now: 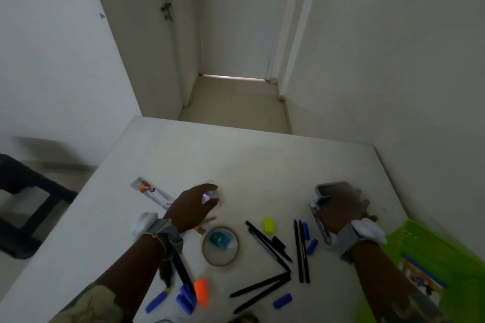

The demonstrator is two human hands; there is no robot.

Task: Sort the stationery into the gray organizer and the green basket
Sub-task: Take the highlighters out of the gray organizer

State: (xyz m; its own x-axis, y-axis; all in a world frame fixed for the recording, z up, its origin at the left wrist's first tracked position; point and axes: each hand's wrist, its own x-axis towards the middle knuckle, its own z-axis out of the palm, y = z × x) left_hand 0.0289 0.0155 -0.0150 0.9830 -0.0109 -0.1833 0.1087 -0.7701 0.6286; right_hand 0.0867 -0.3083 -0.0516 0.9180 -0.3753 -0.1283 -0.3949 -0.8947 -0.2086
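On the white table (236,160) my left hand (193,207) curls round a small clear object with a red spot (210,196). Over at the right, my right hand (341,211) grips the gray organizer (329,189), blurred by motion. The green basket (430,249) sits at the right edge with a colourful card inside. Between my hands lie a roll of clear tape (221,246), several black pens (270,244), several blue caps (282,300), a yellow-green eraser (268,224) and an orange eraser (201,291).
A printed ruler (152,191) lies at the left of the table, partly under my left hand. A dark stool (23,204) stands on the floor to the left. Walls and a doorway lie beyond the table's far edge.
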